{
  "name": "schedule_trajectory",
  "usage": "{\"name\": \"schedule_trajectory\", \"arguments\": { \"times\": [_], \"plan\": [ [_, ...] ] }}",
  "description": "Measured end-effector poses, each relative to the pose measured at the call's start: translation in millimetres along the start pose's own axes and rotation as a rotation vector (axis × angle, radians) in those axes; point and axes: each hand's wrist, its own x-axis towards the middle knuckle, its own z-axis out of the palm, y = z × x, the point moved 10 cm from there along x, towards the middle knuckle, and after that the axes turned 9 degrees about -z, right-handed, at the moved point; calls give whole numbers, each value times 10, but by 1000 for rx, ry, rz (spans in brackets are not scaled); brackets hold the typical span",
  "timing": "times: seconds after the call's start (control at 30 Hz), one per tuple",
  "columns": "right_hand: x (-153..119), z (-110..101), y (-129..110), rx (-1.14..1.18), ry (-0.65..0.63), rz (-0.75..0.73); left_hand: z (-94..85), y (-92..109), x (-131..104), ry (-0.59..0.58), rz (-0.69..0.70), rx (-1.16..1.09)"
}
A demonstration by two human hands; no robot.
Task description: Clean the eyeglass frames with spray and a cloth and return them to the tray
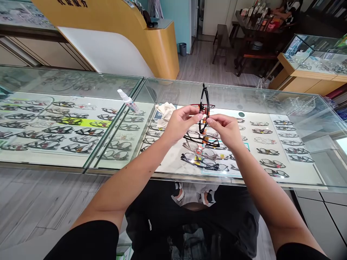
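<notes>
A pair of black-framed glasses (pixel 204 94) is held upright, turned on end, above the glass counter. My left hand (pixel 182 122) is closed on its left side with thumb and fingers pinched. On the other side, my right hand (pixel 225 129) pinches the same frame near its middle. Below my hands, several glasses lie on the glass top, among them a dark pair (pixel 202 139) and a black pair (pixel 199 161) near the front edge. A crumpled cream cloth (pixel 165 112) lies just behind my left hand.
A white spray bottle (pixel 128 101) stands on the counter (pixel 244 90) at the left. Rows of glasses show under the glass. Behind are a yellow desk (pixel 161 50), a bench (pixel 222 39), another display case (pixel 311 72) and part of a person at a far table.
</notes>
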Motion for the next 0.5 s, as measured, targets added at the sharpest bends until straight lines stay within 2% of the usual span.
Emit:
{"name": "schedule_trajectory", "arguments": {
  "times": [0.13,0.33,0.5],
  "plan": [
    [9,-128,-59,-60,90,-12,-61,-5,24,38,-3,25],
    [-41,-516,-182,-206,394,-124,-89,75,24,42,30,189],
    [-55,-645,-182,-273,473,-205,-29,110,2,-18,57,263]
  ]
}}
